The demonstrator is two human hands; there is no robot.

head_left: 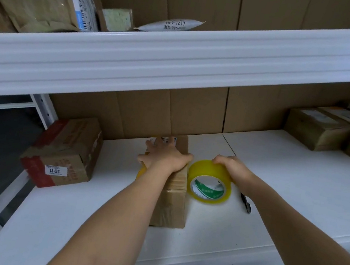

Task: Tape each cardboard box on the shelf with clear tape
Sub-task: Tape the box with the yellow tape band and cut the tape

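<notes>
A narrow cardboard box (173, 201) lies lengthwise on the white shelf (262, 189), near its middle. My left hand (164, 155) rests flat on the box's top with fingers spread toward the far end. Just right of the box stands a yellowish roll of clear tape (209, 182) with a green and white core. My right hand (232, 167) grips the roll from above, fingers curled over its rim. A strip of tape seems to run over the box's left side, partly hidden by my arm.
A second box (65, 153) with red tape and a "3011" label sits at the left. More boxes (320, 128) stand at the back right. A black pen (246, 203) lies right of the roll. The upper shelf (180, 59) holds several parcels.
</notes>
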